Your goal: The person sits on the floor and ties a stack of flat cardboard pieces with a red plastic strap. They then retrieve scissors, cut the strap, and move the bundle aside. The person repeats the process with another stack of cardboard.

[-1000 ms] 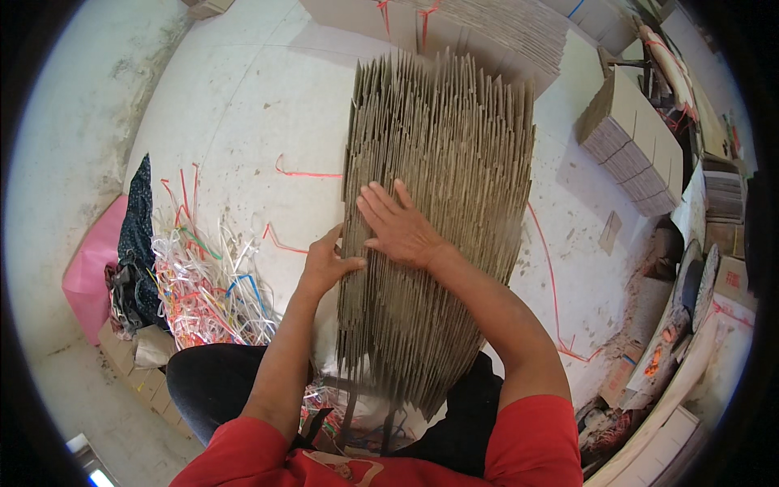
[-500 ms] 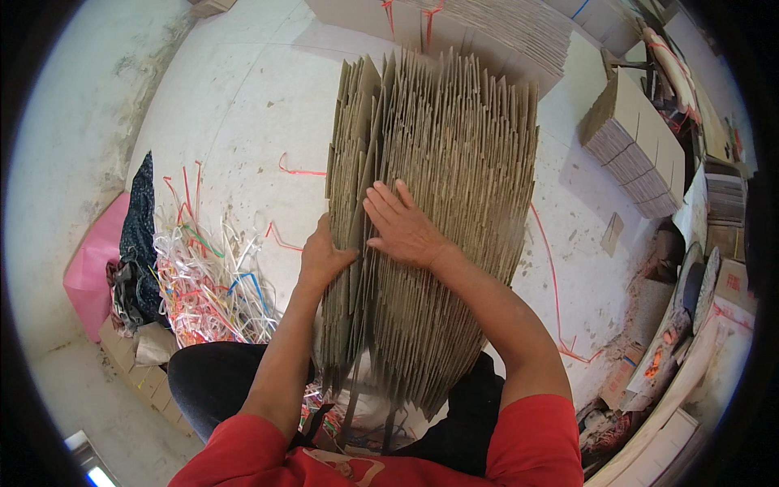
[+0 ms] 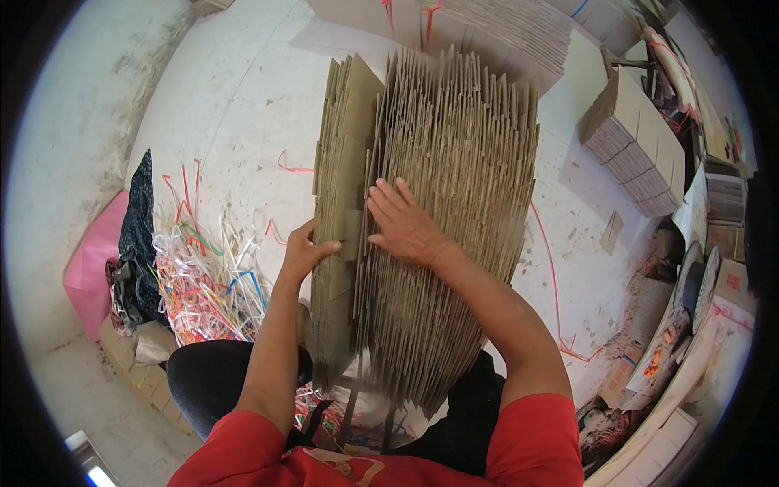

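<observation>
A wide stack of flat cardboard sheets (image 3: 454,162) stands on edge in front of me, its sheets packed side by side. My right hand (image 3: 406,225) lies on the stack's upper edges near its left side, palm down with the fingers stretched out. To the left, a thinner bundle of cardboard sheets (image 3: 337,162) is split from the stack by a gap. My left hand (image 3: 307,250) grips this bundle, thumb over the top edges and fingers along its outer left side, partly hidden.
Tangled plastic strapping (image 3: 207,276) lies on the floor at left, beside a pink sheet (image 3: 96,264). Tied cardboard stacks lie at the far side (image 3: 503,32) and at right (image 3: 637,142). Red strips (image 3: 554,284) lie on the floor near the stack. Clutter lines the right wall.
My left hand has moved slightly left with the thin bundle, widening the gap and baring the face of a sheet. My right hand has barely moved.
</observation>
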Demonstrator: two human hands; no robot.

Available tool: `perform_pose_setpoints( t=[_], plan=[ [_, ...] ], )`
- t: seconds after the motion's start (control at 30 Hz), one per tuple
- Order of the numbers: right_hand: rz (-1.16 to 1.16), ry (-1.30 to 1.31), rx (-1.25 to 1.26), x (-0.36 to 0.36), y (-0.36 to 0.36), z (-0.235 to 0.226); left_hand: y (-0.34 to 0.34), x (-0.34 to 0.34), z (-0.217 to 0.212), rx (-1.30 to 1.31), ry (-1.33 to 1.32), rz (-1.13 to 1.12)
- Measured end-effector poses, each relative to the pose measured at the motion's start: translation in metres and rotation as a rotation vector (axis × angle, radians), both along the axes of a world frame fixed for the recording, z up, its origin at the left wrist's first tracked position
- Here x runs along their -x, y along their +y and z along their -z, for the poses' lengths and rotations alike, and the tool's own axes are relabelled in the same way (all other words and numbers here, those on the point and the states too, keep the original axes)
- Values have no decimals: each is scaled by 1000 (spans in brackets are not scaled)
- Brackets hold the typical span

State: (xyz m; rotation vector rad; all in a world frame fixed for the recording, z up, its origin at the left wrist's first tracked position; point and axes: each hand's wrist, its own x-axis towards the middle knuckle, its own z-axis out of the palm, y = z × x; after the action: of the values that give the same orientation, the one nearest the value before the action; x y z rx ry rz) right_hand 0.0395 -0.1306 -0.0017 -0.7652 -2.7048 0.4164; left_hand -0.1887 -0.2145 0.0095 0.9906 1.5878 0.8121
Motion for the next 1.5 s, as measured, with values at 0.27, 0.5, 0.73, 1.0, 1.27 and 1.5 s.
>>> perform_pose_setpoints(
  t=[0.27,0.5,0.73,1.0,1.27,1.5],
  plan=[
    [-3,44,-11,-2,2,3,8,-11,-13,-151,433,-23],
    [-8,23,31,1,1,-3,18,-37,-1,-210,664,117],
    [-6,9,22,0,1,-1,17,-39,-8,-54,600,200],
    [-14,87,97,-2,8,1,11,-32,-1,-30,550,254],
    [1,95,18,-1,4,4,6,-3,10,-58,577,80],
    [-4,102,-8,-2,5,5,16,-21,8,-118,656,42]
  ],
)
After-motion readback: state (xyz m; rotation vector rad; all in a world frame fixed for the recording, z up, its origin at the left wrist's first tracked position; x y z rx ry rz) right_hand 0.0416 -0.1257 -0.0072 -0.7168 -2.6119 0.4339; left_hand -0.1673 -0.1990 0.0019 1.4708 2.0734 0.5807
